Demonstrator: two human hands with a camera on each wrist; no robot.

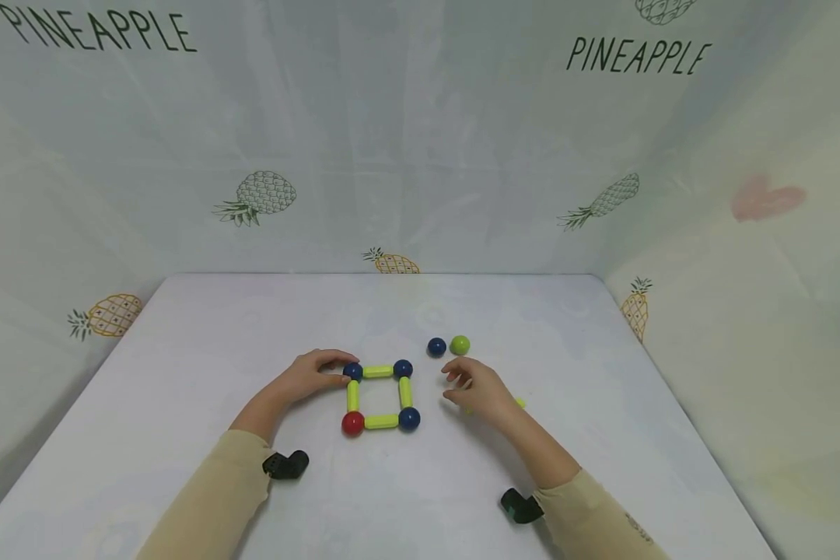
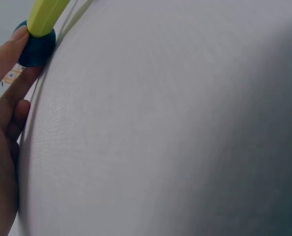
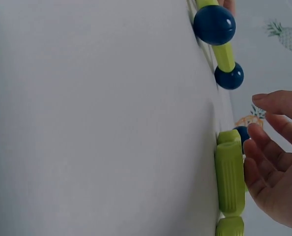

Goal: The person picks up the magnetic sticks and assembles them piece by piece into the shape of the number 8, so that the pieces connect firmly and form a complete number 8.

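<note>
Pineapple-print cloth (image 1: 420, 140) hangs behind the white table (image 1: 308, 311); the left hand (image 1: 311, 376) pinches a blue ball (image 1: 353, 371), the right hand (image 1: 483, 391) hovers, fingers loosely parted

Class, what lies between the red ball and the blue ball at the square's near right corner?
In the head view, a yellow-green rod joins the red ball to that blue ball.

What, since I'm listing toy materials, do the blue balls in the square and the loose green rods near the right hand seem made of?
Blue balls: smooth and glossy, with small bright highlights; perhaps plastic or coated metal, the look cannot settle which.
Loose green rods: probably molded plastic with a satin finish, judging by the even color, rounded edges and lengthwise ridges.
</note>
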